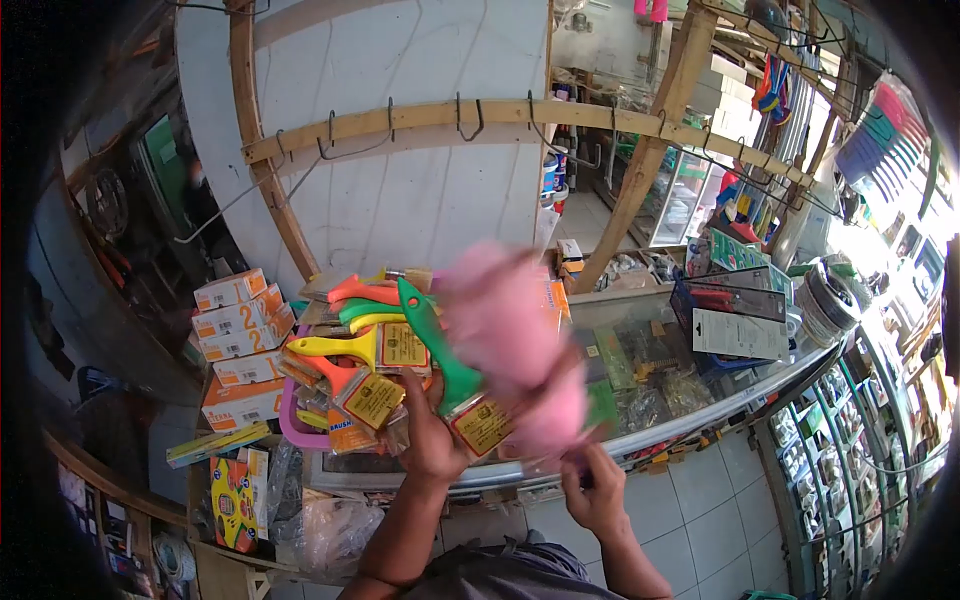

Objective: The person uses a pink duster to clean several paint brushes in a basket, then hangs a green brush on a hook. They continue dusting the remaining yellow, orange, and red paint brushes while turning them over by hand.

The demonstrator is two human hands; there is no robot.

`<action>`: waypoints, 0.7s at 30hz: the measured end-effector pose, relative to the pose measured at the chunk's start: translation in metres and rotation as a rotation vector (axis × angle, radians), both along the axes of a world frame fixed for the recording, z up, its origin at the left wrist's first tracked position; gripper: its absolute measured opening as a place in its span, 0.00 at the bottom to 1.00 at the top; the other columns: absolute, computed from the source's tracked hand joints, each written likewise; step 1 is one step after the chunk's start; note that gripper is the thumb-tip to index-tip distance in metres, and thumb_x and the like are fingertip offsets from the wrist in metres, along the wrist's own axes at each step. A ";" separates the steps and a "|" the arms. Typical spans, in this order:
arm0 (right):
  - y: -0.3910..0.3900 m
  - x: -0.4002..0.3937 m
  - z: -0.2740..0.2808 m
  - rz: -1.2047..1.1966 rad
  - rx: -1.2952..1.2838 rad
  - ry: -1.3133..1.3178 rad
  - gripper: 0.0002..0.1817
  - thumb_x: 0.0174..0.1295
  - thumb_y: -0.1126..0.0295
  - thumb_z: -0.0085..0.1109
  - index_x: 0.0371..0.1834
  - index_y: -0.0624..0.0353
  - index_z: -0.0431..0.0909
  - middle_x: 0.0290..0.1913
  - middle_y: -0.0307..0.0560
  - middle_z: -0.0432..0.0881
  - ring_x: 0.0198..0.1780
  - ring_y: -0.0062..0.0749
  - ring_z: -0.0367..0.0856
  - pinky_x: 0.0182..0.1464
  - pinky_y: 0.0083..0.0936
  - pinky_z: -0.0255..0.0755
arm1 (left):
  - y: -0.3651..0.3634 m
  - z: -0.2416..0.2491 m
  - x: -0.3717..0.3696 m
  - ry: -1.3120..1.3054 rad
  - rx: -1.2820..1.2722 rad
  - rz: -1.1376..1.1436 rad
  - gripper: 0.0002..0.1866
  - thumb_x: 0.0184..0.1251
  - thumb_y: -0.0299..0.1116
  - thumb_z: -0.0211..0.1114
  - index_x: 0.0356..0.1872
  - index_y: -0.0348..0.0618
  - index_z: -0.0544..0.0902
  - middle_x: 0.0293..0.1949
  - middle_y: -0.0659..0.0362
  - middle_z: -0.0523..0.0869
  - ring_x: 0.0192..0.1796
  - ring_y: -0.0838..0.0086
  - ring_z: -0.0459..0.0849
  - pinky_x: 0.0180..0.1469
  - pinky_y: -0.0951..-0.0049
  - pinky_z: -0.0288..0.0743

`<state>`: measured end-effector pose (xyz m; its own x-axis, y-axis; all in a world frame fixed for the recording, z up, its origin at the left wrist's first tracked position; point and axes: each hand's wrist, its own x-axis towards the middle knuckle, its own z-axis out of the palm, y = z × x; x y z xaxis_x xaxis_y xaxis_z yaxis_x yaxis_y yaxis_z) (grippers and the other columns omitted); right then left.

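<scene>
My left hand is closed at the lower end of a green-handled paintbrush, with some fingers hidden behind it. The brush slants handle-up over a pile of packaged brushes. Beside that hand lie an orange-handled paintbrush with a yellow label and a yellow-handled paintbrush. My right hand is closed around the low end of a pink fluffy duster-like thing, smeared by motion. The pink thing hides part of the pile and counter. Under the brushes, a pink tray shows its edge.
Orange-and-white boxes are stacked left of the brushes. The glass counter curves to the right, with a blue basket of packets on it. A wooden rail with hooks crosses above. Racks of small goods stand at right.
</scene>
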<state>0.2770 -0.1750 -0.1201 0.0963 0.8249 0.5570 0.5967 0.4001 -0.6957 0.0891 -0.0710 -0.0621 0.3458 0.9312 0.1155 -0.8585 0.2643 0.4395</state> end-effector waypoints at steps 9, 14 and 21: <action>0.001 0.002 -0.012 -0.037 -0.028 -0.036 0.13 0.56 0.77 0.66 0.46 0.63 0.78 0.39 0.54 0.82 0.38 0.47 0.85 0.40 0.37 0.79 | -0.001 0.006 0.003 0.042 0.067 0.012 0.46 0.73 0.71 0.38 0.71 0.35 0.63 0.63 0.48 0.75 0.63 0.59 0.79 0.65 0.53 0.75; -0.006 0.004 -0.026 0.235 -0.037 -0.201 0.18 0.55 0.75 0.68 0.49 0.62 0.79 0.41 0.53 0.83 0.39 0.48 0.85 0.40 0.36 0.79 | 0.021 -0.012 -0.010 -0.010 0.275 -0.212 0.47 0.73 0.71 0.36 0.71 0.34 0.63 0.60 0.48 0.78 0.61 0.58 0.80 0.64 0.53 0.75; 0.000 0.001 -0.034 0.053 -0.061 0.028 0.08 0.59 0.75 0.65 0.39 0.65 0.76 0.34 0.53 0.81 0.30 0.49 0.81 0.33 0.36 0.74 | 0.006 -0.012 -0.013 0.007 0.169 -0.120 0.46 0.74 0.71 0.33 0.74 0.38 0.62 0.64 0.50 0.76 0.62 0.59 0.80 0.62 0.53 0.78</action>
<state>0.2785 -0.1746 -0.1545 0.0665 0.8614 0.5036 0.5554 0.3873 -0.7358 0.0756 -0.0648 -0.0742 0.4548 0.8507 0.2636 -0.8218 0.2868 0.4923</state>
